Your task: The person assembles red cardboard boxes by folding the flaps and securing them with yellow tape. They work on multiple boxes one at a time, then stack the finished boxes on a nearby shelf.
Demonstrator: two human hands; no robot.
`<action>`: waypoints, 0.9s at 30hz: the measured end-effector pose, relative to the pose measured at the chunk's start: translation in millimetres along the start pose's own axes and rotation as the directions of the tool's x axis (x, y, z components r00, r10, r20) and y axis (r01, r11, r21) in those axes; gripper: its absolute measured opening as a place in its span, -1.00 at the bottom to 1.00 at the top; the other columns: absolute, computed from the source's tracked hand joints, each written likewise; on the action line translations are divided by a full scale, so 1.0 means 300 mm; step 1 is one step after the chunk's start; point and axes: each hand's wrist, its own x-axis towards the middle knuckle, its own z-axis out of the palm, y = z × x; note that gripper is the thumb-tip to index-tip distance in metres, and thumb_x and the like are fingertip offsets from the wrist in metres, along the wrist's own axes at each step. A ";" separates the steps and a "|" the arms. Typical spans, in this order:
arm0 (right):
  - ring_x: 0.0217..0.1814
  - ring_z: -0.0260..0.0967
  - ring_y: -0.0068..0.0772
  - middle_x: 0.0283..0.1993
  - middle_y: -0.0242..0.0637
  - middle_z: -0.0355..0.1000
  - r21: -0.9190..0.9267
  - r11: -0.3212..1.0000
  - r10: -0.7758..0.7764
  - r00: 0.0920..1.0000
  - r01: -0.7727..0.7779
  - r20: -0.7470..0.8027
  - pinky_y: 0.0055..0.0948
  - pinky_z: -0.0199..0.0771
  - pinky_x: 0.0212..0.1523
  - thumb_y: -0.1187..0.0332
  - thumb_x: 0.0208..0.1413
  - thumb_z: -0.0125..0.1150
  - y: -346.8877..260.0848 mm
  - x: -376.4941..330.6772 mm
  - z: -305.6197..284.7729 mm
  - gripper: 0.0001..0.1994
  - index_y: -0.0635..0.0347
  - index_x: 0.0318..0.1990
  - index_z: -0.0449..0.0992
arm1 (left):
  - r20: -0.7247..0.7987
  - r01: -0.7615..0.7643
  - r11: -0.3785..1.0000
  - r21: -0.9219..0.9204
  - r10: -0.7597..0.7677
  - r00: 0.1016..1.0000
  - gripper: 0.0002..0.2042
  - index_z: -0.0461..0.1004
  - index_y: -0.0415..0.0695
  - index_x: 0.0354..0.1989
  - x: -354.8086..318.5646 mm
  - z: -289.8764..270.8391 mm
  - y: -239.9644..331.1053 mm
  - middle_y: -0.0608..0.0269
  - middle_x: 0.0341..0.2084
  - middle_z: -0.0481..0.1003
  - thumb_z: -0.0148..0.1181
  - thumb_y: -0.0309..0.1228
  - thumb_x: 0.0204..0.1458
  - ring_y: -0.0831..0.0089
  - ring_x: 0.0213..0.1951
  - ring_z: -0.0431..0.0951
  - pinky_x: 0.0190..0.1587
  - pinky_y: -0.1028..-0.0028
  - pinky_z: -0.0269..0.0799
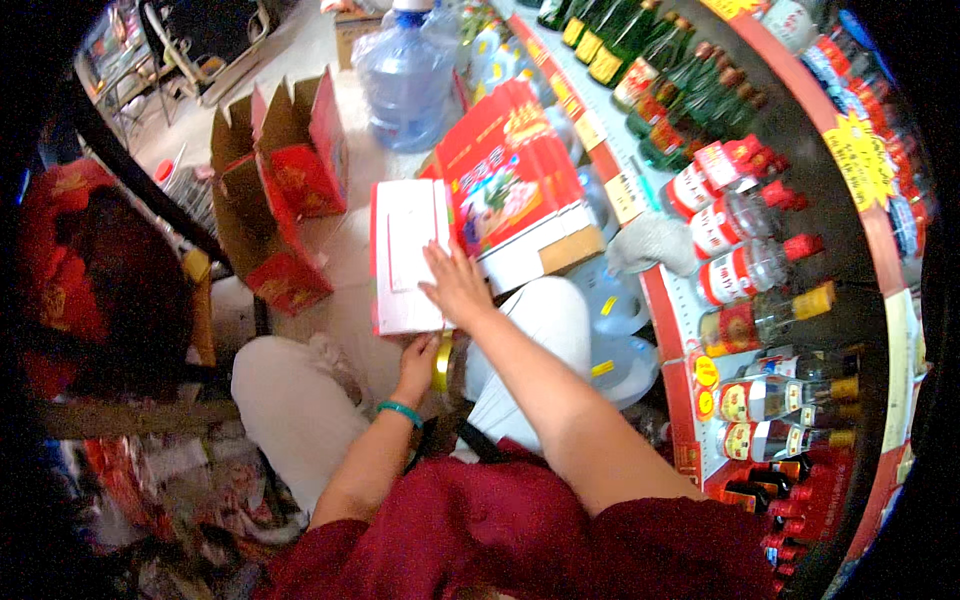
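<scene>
A red and white cardboard box (412, 255), partly unfolded, rests in front of my knees, its white side toward me. My right hand (457, 287) lies on that white side with the fingers spread. At the box's near edge my left hand (415, 368), with a teal band at the wrist, has its fingers curled; what they pinch is hidden. Right beside those fingers is a yellow ring that looks like a roll of tape (442, 362). A printed red panel (515, 165) with a picture on it adjoins the white side at the far right.
Open red cartons (300, 150) stand at the left. Beyond the box is a large blue water bottle (405, 90). Along the right runs a shelf with green glass bottles (625, 50), clear bottles with red labels (735, 225) and a grey glove (652, 243). Clear jugs (615, 300) sit below it.
</scene>
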 end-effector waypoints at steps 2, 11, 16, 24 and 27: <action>0.41 -0.25 -0.22 0.39 -0.40 -0.15 0.045 0.997 0.055 0.996 -0.058 0.074 -0.01 -0.18 0.32 0.04 0.10 -0.04 0.011 -0.010 -0.063 -0.37 0.01 0.30 -0.01 | -0.013 0.011 0.997 0.075 -0.011 1.000 -0.72 0.45 -0.27 -0.19 -0.048 0.055 0.094 0.23 -0.36 0.48 0.01 -0.28 0.13 0.48 -0.35 0.44 -0.31 0.46 0.42; -0.18 0.33 -0.08 -0.28 -0.11 0.42 -0.049 0.999 -0.035 0.911 0.016 -0.411 -0.19 0.33 -0.11 0.40 -0.09 0.15 0.285 0.112 -0.449 -0.81 0.21 -0.27 0.49 | 0.001 -0.025 1.000 0.013 0.025 1.000 -0.75 0.46 -0.29 -0.20 -0.039 0.083 0.049 0.24 -0.37 0.48 0.05 -0.33 0.11 0.51 -0.48 0.45 -0.45 0.50 0.46; -0.33 0.38 -0.01 -0.40 0.02 0.40 -0.015 0.961 0.203 0.746 -0.275 -0.635 -0.13 0.41 -0.32 0.37 -0.01 -0.07 0.611 0.170 -0.650 -0.81 0.28 -0.48 0.44 | -0.019 -0.002 0.989 0.145 0.005 1.000 -0.79 0.49 -0.26 -0.28 -0.035 0.065 0.058 0.26 -0.35 0.49 0.04 -0.35 0.11 0.54 -0.31 0.43 -0.23 0.48 0.36; -0.22 0.44 0.00 -0.31 0.04 0.46 -0.497 0.707 0.441 0.863 -0.503 -0.246 -0.14 0.45 -0.23 0.41 0.04 -0.10 1.129 0.038 -0.625 -0.77 0.27 -0.38 0.53 | 0.030 -0.095 0.995 0.012 0.095 0.995 -0.76 0.48 -0.17 -0.27 0.039 0.078 -0.177 0.28 -0.44 0.48 0.00 -0.26 0.13 0.46 -0.40 0.42 -0.27 0.41 0.37; -0.25 0.45 0.05 -0.32 0.06 0.46 -0.479 0.695 0.498 0.839 -0.537 -0.218 -0.11 0.47 -0.27 0.44 0.05 -0.10 1.028 0.035 -0.683 -0.79 0.30 -0.39 0.50 | 0.016 -0.086 0.970 0.225 0.084 0.996 -0.70 0.47 -0.22 -0.23 -0.032 0.065 -0.006 0.19 -0.39 0.51 0.01 -0.21 0.13 0.42 -0.36 0.46 -0.24 0.39 0.38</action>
